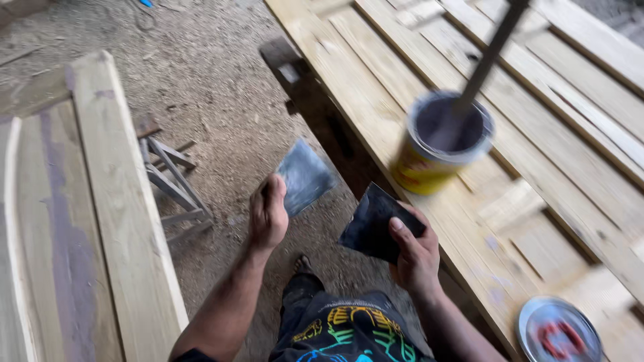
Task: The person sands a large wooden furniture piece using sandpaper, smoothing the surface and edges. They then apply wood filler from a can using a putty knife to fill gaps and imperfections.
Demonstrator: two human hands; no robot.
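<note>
1. The can [443, 144] stands near the edge of the tabletop [376, 94], open, with dark filler inside and a stick [488, 57] leaning out of it. It sits just beyond the right hand [416, 258]. A careless swing of that hand or its blade could, I judge, catch the stick and tip the can over the edge onto the floor [215, 87].

2. Both scrapers are held in the air between the tabletop and the door [100, 221] on the left. Any paste on the blades could drip onto the person's trousers [342, 328] or the foot [302, 265] below; the picture is too blurred to show whether the blades are loaded.

3. The lid [558, 332] lies at the near end of the tabletop, close to the right forearm. An elbow drawn back could knock it off.

4. The trestle [171, 174] stands on the floor just beside the door and near the left hand [268, 214]. A step sideways could trip on its legs.

5. Left hand: closed in a fist on the handle of the left scraper [305, 175], whose grey blade points up and away, over the floor. It touches nothing else.

6. Right hand: fingers curled and thumb laid across the top of the right scraper [376, 221], clamped on it. The dark blade tilts toward the left hand, near the tabletop's edge but not clearly touching it.

7. The two hands are apart, the blades close but not meeting.
</note>
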